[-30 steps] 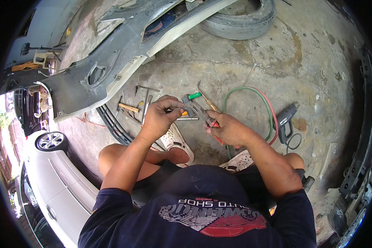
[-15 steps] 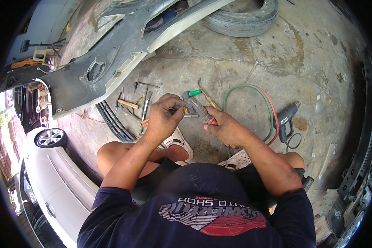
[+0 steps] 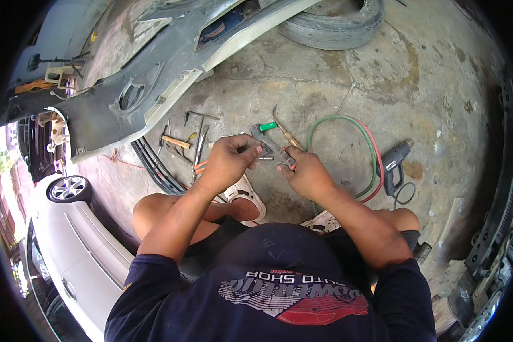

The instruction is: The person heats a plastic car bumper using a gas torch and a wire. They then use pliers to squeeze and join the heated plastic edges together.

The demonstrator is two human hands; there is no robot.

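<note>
My left hand is raised in front of me, thumb and fingers pinched together. Whatever lies between its fingertips is too small to make out. Close to it on the right, my right hand is closed around red-handled pliers, whose grey head points toward the left fingertips. Beyond the hands, a grey piece and a small green object lie on the concrete floor. Beside them rests a thin torch with a bent tip and a brass-coloured body.
Green and red hoses loop at the right, near a dark heat gun. A wooden-handled hammer and several tools lie left. A large bumper, a tyre and a pale car stand around.
My right hand has turned the pliers and drawn slightly left, closer to my left hand. The left hand has shifted a little right and down, still pinched.
</note>
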